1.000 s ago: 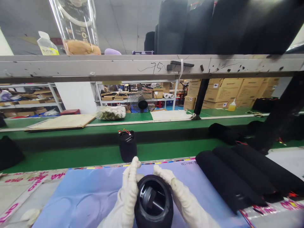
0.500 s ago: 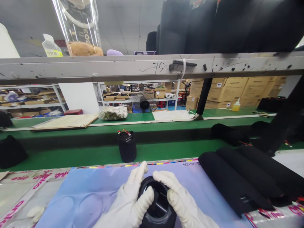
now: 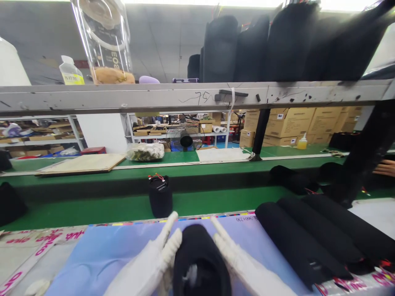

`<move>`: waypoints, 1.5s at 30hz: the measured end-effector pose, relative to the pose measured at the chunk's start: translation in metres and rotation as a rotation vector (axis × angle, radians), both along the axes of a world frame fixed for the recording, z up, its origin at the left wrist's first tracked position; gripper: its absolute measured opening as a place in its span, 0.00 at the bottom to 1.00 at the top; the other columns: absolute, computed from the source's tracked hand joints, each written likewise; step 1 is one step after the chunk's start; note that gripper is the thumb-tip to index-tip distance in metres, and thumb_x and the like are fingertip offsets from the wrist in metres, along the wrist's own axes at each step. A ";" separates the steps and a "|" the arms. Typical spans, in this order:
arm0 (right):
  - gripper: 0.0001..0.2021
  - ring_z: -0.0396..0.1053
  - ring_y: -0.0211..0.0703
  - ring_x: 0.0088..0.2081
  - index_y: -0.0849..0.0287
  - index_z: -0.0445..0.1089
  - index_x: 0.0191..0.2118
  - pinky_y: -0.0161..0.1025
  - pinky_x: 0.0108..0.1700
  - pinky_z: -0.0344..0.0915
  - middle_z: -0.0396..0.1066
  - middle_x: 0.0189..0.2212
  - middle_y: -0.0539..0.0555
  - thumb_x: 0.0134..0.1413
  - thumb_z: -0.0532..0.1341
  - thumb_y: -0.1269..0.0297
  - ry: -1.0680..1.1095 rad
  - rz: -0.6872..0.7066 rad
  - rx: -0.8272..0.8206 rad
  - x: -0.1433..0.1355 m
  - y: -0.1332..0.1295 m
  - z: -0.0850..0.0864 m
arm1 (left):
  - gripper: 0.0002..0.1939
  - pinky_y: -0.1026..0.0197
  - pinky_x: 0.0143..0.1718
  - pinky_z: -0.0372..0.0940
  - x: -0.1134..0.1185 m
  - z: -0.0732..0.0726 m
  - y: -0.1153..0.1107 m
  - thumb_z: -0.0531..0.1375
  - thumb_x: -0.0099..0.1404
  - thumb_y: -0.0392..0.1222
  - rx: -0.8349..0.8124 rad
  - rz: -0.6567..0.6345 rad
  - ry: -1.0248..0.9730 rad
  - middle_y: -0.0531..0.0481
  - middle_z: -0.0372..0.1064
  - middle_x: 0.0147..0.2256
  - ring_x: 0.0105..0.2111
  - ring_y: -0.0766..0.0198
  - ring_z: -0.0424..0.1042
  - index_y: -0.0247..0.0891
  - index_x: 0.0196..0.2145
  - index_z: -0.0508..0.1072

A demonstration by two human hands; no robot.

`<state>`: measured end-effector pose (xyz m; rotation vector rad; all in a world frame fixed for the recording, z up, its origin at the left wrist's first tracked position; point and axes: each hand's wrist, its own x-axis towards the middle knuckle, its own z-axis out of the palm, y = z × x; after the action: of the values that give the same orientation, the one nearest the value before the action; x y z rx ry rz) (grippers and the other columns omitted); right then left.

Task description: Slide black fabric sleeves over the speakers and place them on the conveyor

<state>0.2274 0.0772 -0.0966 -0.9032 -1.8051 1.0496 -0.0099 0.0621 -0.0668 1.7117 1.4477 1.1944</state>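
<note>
A black fabric-covered cylinder (image 3: 197, 250) lies tilted at the bottom centre, its near opening dark and blurred. My left hand (image 3: 154, 259), in a white glove, presses along its left side with fingers stretched forward. On the right side, my right hand (image 3: 239, 255), gloved too, lies flat against it with straight fingers. The cylinder is between both palms, above a blue-purple printed sheet (image 3: 123, 246). Beyond them, a smaller black cylinder (image 3: 161, 199) with red wires on top stands upright on the green surface (image 3: 92, 207).
Several black rolls (image 3: 299, 242) lie at the right. A grey shelf edge (image 3: 138, 96) crosses above, carrying black cylinders (image 3: 247, 51) and a clear container (image 3: 105, 41). A dark post (image 3: 367, 152) stands at the right, with another person's hand (image 3: 385, 167) behind it.
The cylinder has tipped, so its ring-shaped top no longer faces up. My fingers have moved from its rim to its sides and straightened. Another person's hand has appeared at the right.
</note>
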 end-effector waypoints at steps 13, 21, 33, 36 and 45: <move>0.56 0.35 0.44 0.71 0.45 0.30 0.71 0.46 0.69 0.38 0.33 0.71 0.50 0.43 0.66 0.73 0.155 0.154 -0.236 0.003 -0.022 0.032 | 0.44 0.43 0.48 0.71 0.020 0.015 -0.019 0.67 0.53 0.62 0.146 -0.310 -0.143 0.42 0.67 0.57 0.53 0.43 0.71 0.49 0.64 0.59; 0.40 0.60 0.53 0.62 0.51 0.56 0.66 0.48 0.62 0.59 0.63 0.60 0.57 0.46 0.67 0.63 -0.032 0.117 -0.126 -0.011 -0.005 0.072 | 0.64 0.40 0.64 0.50 0.025 -0.020 -0.011 0.72 0.45 0.62 0.086 -0.307 -0.283 0.39 0.61 0.62 0.62 0.43 0.58 0.45 0.69 0.41; 0.19 0.65 0.36 0.32 0.56 0.71 0.53 0.35 0.38 0.62 0.72 0.32 0.50 0.57 0.60 0.59 0.070 0.046 -0.196 -0.045 0.022 0.113 | 0.57 0.43 0.63 0.52 0.028 -0.028 -0.007 0.69 0.51 0.61 0.216 -0.360 -0.280 0.47 0.55 0.65 0.64 0.50 0.55 0.57 0.68 0.40; 0.22 0.63 0.35 0.31 0.57 0.64 0.58 0.34 0.36 0.60 0.69 0.31 0.49 0.59 0.56 0.59 0.144 -0.031 -0.237 -0.053 0.024 0.105 | 0.52 0.52 0.54 0.68 0.024 -0.016 -0.010 0.61 0.58 0.67 0.503 -0.197 -0.153 0.37 0.55 0.63 0.58 0.53 0.66 0.47 0.69 0.38; 0.24 0.66 0.45 0.43 0.55 0.65 0.58 0.46 0.49 0.60 0.70 0.44 0.55 0.59 0.54 0.52 0.122 -0.129 -0.227 -0.057 0.018 0.101 | 0.07 0.64 0.30 0.73 0.041 0.063 -0.037 0.54 0.70 0.34 1.294 0.021 0.641 0.52 0.72 0.24 0.24 0.64 0.76 0.36 0.34 0.70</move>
<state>0.1705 0.0954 0.0040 -1.0524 -1.5283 1.2157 0.0308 0.0250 -0.0043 3.1506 0.9455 1.9012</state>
